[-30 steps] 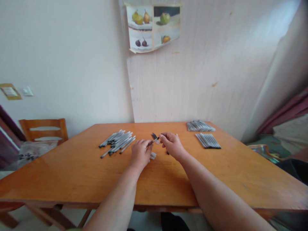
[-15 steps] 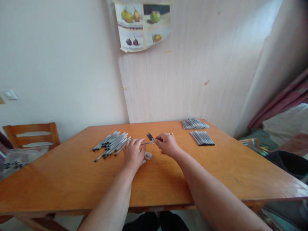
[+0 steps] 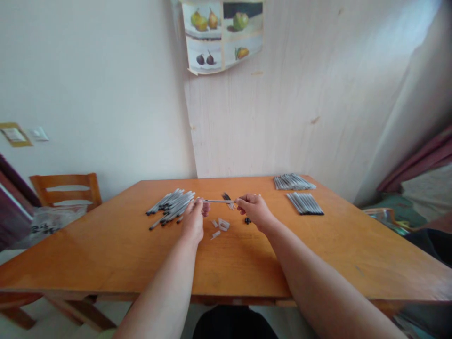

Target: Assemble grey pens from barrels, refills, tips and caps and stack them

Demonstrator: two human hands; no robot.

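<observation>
A slim grey pen (image 3: 221,201) lies level between my two hands above the table. My left hand (image 3: 194,219) pinches its left end, and my right hand (image 3: 256,211) is closed on its right end. Several small clear pen caps (image 3: 223,225) are scattered on the tabletop between my forearms. Behind the held pen lie some thin dark sticks (image 3: 226,196), their kind too small to make out. A few small black pieces (image 3: 247,220) sit under my right hand, partly covered by it.
A loose pile of grey pens with black ends (image 3: 173,205) lies to the left on the wooden table (image 3: 141,263). At the right are a neat row of pens (image 3: 305,203) and a stacked bundle (image 3: 294,181) behind it. A wooden chair (image 3: 67,181) stands at the left.
My left hand has turned and drawn back from over the clear caps, uncovering them. The pen now spans level between both hands, which are farther apart. The view has shifted left.
</observation>
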